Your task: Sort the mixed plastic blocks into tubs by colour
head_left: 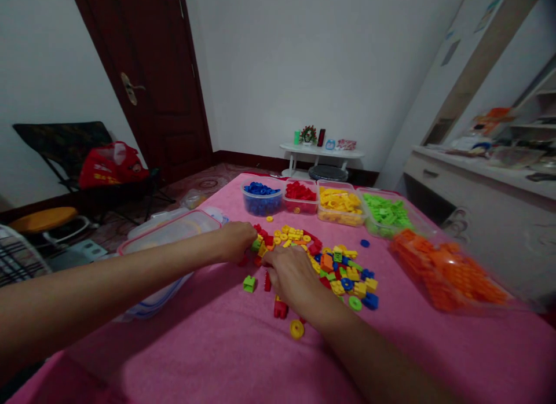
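Note:
A mixed pile of plastic building bricks [339,271] in red, yellow, green, blue and orange lies on the pink cloth. At its left end, my left hand [238,241] is closed, with its fingers curled against the bricks and their tips hidden. My right hand [290,272] reaches over the near side of the pile, fingers bent together at red and yellow pieces; what they pinch is hidden. Near it lie a green brick [249,283], a red brick [280,308] and a yellow wheel [296,329].
Along the far edge stand tubs of blue bricks [263,199], red bricks [300,194], yellow bricks [340,201] and green bricks [387,212]. A clear container of orange bricks [447,271] is at the right. Clear plastic lids or boxes [174,230] lie at the left, behind my left forearm.

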Demonstrator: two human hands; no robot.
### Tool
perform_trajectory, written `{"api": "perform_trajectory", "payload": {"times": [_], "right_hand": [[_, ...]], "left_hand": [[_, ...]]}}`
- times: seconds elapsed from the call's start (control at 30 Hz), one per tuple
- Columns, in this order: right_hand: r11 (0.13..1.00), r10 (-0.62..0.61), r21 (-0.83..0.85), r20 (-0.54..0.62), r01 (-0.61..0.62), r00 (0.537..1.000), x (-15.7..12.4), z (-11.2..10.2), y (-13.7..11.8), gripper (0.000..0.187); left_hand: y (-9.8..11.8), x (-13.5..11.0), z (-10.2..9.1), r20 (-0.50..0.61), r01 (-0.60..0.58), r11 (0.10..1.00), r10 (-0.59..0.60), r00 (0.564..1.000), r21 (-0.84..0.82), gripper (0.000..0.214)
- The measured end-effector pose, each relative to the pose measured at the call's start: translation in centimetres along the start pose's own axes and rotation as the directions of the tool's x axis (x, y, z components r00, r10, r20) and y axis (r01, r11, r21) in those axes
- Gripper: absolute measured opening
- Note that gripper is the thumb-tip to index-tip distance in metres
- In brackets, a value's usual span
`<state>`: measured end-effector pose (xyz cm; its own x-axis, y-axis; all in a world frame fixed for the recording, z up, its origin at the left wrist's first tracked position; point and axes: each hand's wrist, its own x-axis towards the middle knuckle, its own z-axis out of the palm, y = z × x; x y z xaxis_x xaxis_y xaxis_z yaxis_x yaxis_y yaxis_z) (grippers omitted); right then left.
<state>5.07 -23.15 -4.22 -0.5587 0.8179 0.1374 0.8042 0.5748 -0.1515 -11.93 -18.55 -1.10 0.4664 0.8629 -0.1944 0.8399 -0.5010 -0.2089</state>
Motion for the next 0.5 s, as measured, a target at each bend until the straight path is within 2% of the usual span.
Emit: {"api": "perform_trajectory", "payload": {"times": [0.03,0.1,0.17,0.2,0.23,0.27,0.33,0.4,0.43,0.5], "right_hand": [[1.000,-0.009,-0.007,0.023,0.009,1.000,0.0,-0.1,0.0,0.022],[1.000,-0.026,-0.011,0.058,0.027,0.998,0.0,-0.4,0.1,0.021],[1.000,-0.023,-0.008,0.061,0.024,0.998,0.0,-0.5,0.2,0.021],[1.000,-0.021,-0.001,0.058,0.021,0.998,0.0,-0.5,0.2,0.022],[1.000,-0.022,0.010,0.051,0.022,0.998,0.0,-0.5,0.2,0.022],[0.999,-0.023,0.024,0.044,0.022,0.999,0.0,-0.5,0.2,0.022],[0.998,-0.035,0.051,0.031,0.033,0.999,-0.1,-0.3,0.2,0.023],[0.997,-0.055,0.054,0.007,0.055,0.998,-0.2,-0.2,0.3,0.024],[0.996,-0.071,0.046,0.000,0.071,0.997,-0.2,-0.2,0.4,0.024],[0.993,-0.109,0.033,-0.004,0.109,0.994,-0.5,-0.2,0.5,0.023]], "left_hand": [[0.0,0.0,-0.8,-0.005,0.021,1.000,-0.021,1.000,-0.006,0.020],[0.1,0.4,-2.5,-0.094,0.030,0.996,-0.037,0.995,-0.078,0.019],[0.4,1.4,-3.8,-0.228,-0.022,0.959,-0.046,0.972,-0.284,0.019],[0.7,2.1,-4.2,-0.275,-0.054,0.893,-0.080,0.958,-0.447,0.019],[1.2,2.9,-4.4,-0.295,-0.084,0.774,-0.137,0.945,-0.628,0.019],[1.7,3.8,-4.5,-0.276,-0.101,0.593,-0.213,0.937,-0.799,0.019],[3.0,5.4,-4.3,-0.181,-0.143,0.138,-0.317,0.931,-0.980,0.018],[4.2,6.8,-3.6,-0.107,-0.198,-0.242,-0.344,0.933,-0.950,0.016],[4.7,7.3,-3.3,-0.072,-0.211,-0.383,-0.346,0.936,-0.899,0.016],[5.2,8.0,-2.5,0.021,-0.175,-0.587,-0.311,0.950,-0.791,0.014]]}}
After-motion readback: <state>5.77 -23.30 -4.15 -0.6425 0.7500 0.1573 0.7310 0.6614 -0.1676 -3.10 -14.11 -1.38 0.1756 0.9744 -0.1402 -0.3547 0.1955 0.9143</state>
